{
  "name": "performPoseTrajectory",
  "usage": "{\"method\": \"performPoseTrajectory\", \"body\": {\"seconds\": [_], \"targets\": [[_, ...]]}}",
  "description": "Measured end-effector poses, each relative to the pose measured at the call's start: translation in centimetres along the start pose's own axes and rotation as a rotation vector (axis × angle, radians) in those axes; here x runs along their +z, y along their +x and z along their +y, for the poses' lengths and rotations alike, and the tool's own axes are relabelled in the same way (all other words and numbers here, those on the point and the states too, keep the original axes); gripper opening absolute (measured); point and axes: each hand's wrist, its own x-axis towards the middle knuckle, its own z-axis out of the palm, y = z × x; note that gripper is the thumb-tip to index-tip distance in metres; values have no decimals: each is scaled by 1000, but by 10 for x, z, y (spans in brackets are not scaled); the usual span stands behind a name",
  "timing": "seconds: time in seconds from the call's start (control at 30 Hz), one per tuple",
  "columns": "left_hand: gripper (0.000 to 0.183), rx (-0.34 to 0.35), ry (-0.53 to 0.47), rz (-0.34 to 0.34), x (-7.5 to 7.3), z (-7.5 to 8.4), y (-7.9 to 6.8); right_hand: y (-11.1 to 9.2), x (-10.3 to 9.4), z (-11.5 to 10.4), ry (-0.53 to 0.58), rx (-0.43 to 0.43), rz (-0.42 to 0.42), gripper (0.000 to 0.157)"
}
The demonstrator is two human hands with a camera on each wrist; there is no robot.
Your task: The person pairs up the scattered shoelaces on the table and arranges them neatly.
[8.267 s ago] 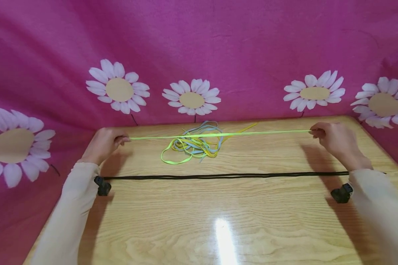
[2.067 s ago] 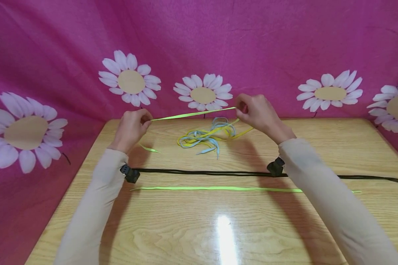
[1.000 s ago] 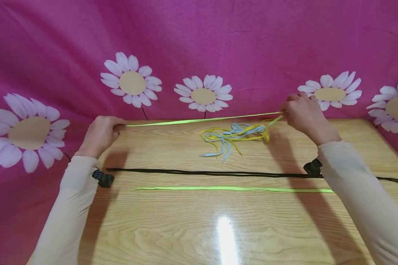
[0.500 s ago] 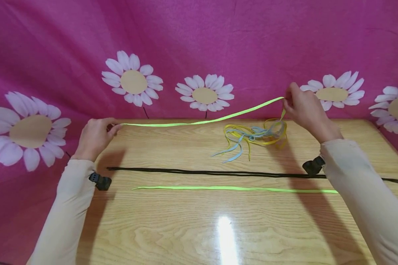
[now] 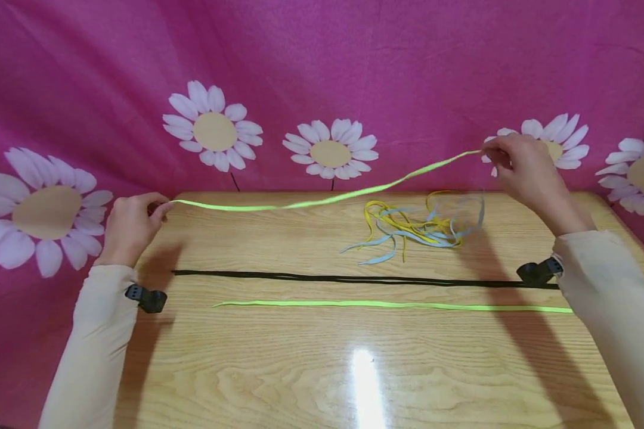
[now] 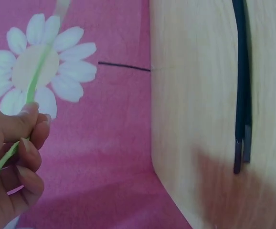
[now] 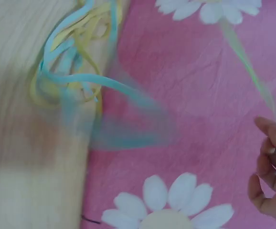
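Lace tangle (image 5: pixel 409 227) on table (image 5: pixel 257 363); cloth (image 5: pixel 322 59) behind

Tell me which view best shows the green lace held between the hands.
The head view, where the green lace spans from the left hand to the right hand. The left wrist view shows only its left-hand portion; the right wrist view, a blurred stretch.

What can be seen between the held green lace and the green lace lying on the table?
In the head view, the blue-yellow tangle and the black laces appear between the held lace and the lying lace.
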Motion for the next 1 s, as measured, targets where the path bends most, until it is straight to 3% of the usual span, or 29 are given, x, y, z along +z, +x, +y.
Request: {"method": "performPoseTrajectory", "body": {"seconds": [0.1,0.23,0.37,0.5,0.57,0.8,1.0], "targets": [[16,13,-12,-4,-1,-3,-2,-8,1,8,-42,-39,-44,20],[14,78,-24,-58,2,-1,-3,-15,14,7,-29,-84,-171,19],[12,135,-19,-133,8,4,-1,-19,42,-12,25,-87,-360,8],[10,151,-19,-159,12,7,-1,-22,79,-39,46,-33,-569,13],[9,157,-16,-163,13,7,-1,-23,95,-51,46,3,-627,14],[9,193,-24,-172,18,7,-2,-25,133,-73,-3,53,-572,13],[10,207,-29,-158,16,6,-6,-26,146,-80,-138,52,-561,31]]}}
